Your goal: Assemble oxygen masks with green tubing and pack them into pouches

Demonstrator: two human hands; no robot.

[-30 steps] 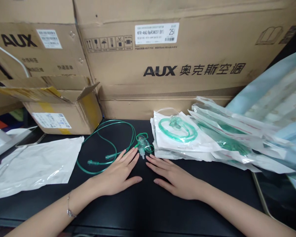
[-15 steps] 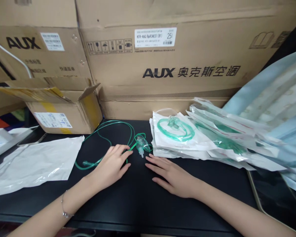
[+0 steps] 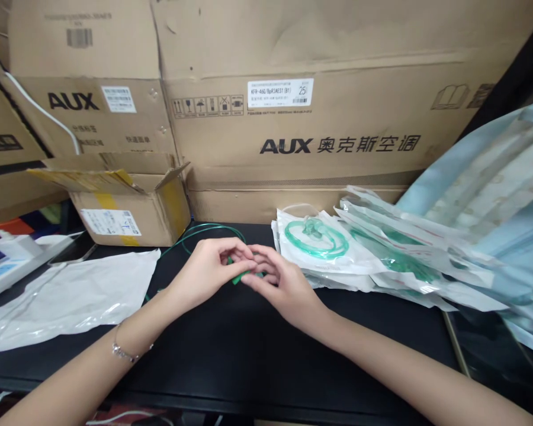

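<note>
My left hand (image 3: 213, 266) and my right hand (image 3: 284, 287) meet at the middle of the black table, fingers curled in around a small oxygen mask with a green strap (image 3: 238, 277). Only bits of green show between the fingers; the mask's clear body is hidden behind them. Thin green tubing (image 3: 211, 226) loops on the table behind my left hand and passes partly under that wrist. To the right of my right hand lies a stack of packs, the top one a white pouch with coiled green tubing (image 3: 317, 239) in it.
An empty-looking white pouch (image 3: 80, 302) lies on the left. Behind it stands an open carton (image 3: 160, 216), with large cardboard boxes (image 3: 337, 124) forming a wall at the back. Several clear-fronted pouches (image 3: 404, 260), a dark tablet (image 3: 488, 343) and light blue cloth (image 3: 493, 177) fill the right side.
Both hands have come together over the mask and curled their fingers around it; before, they lay spread on either side of it. The view has tilted slightly up.
</note>
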